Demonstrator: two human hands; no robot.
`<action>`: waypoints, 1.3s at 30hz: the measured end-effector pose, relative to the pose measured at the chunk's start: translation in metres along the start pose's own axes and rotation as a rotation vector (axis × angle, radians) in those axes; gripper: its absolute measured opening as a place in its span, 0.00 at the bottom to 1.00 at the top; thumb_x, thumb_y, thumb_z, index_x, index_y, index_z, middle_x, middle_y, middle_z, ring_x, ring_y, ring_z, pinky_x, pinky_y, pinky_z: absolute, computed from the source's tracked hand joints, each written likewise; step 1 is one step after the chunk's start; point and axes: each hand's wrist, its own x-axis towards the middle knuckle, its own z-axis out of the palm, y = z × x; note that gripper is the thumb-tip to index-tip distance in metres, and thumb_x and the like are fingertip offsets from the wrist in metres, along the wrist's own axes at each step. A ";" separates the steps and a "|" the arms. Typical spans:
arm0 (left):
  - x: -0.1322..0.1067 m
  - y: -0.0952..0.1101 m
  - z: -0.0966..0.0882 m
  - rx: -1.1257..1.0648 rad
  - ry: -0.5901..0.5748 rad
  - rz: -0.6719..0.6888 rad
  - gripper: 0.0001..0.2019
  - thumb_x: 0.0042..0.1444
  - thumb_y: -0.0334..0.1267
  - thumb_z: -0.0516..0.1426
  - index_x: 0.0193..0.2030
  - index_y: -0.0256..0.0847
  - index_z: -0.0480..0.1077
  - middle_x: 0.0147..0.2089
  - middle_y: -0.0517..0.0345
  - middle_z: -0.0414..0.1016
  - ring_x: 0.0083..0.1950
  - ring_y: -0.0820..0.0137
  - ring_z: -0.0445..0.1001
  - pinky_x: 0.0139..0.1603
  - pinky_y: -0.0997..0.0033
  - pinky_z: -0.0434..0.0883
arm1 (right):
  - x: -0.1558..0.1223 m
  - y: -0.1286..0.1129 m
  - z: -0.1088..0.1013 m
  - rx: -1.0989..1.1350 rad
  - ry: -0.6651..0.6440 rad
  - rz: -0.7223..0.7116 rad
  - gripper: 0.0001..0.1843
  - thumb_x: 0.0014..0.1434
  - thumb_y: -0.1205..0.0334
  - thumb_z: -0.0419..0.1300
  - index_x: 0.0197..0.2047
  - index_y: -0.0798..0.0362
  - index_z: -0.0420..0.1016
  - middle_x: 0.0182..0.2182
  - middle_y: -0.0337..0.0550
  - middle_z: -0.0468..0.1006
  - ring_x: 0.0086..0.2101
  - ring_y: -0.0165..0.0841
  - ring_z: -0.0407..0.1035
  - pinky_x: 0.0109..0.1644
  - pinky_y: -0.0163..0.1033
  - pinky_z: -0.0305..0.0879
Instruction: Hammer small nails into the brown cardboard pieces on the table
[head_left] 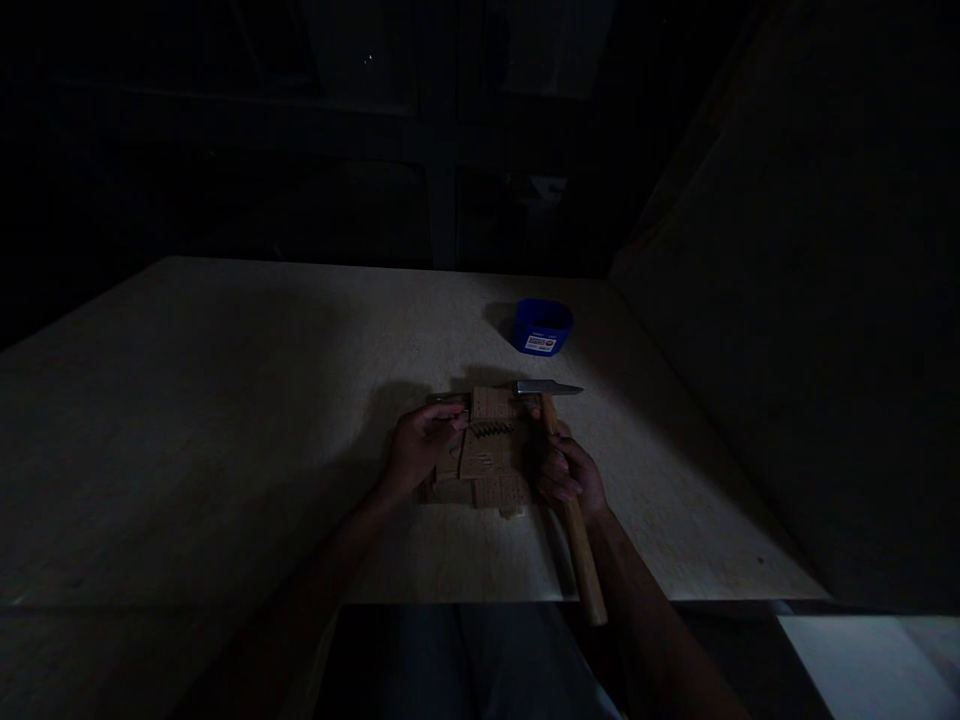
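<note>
Below the hammer (581,548) spreads a pale tabletop (300,340) amid darkness.

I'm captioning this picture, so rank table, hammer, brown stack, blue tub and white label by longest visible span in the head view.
Largest to smallest:
1. Table
2. Hammer
3. Brown stack, partly covered
4. Blue tub
5. White label
</note>
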 end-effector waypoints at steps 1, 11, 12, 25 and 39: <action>0.000 -0.002 0.001 0.058 0.009 0.039 0.20 0.44 0.49 0.69 0.40 0.37 0.80 0.42 0.48 0.83 0.44 0.60 0.81 0.47 0.61 0.77 | 0.000 0.000 -0.001 0.006 0.000 0.007 0.17 0.62 0.64 0.59 0.55 0.47 0.69 0.18 0.22 0.57 0.11 0.18 0.35 0.11 0.21 0.47; 0.003 -0.011 0.001 0.338 -0.044 0.393 0.08 0.55 0.42 0.64 0.38 0.44 0.83 0.41 0.55 0.84 0.45 0.65 0.81 0.49 0.65 0.77 | 0.003 0.000 -0.002 0.021 0.009 0.050 0.18 0.61 0.65 0.59 0.55 0.48 0.69 0.17 0.22 0.56 0.11 0.18 0.37 0.11 0.22 0.46; 0.002 -0.013 0.001 0.365 -0.061 0.380 0.08 0.56 0.42 0.63 0.39 0.44 0.82 0.41 0.55 0.84 0.44 0.65 0.81 0.49 0.65 0.77 | 0.003 0.000 -0.001 0.017 0.013 0.053 0.18 0.61 0.65 0.60 0.55 0.48 0.69 0.18 0.22 0.56 0.11 0.18 0.37 0.11 0.21 0.46; 0.000 -0.024 -0.002 0.585 -0.095 0.406 0.10 0.62 0.39 0.59 0.46 0.47 0.81 0.46 0.59 0.84 0.46 0.67 0.82 0.48 0.68 0.78 | 0.004 0.000 -0.005 0.042 -0.025 0.048 0.17 0.62 0.65 0.57 0.54 0.49 0.68 0.18 0.22 0.56 0.11 0.18 0.37 0.11 0.22 0.46; -0.002 -0.034 -0.001 0.497 -0.052 0.429 0.10 0.61 0.45 0.59 0.40 0.46 0.82 0.42 0.58 0.84 0.43 0.66 0.82 0.47 0.67 0.78 | 0.003 -0.001 -0.001 0.004 0.021 0.068 0.17 0.59 0.64 0.60 0.52 0.49 0.70 0.17 0.21 0.57 0.11 0.18 0.40 0.11 0.22 0.46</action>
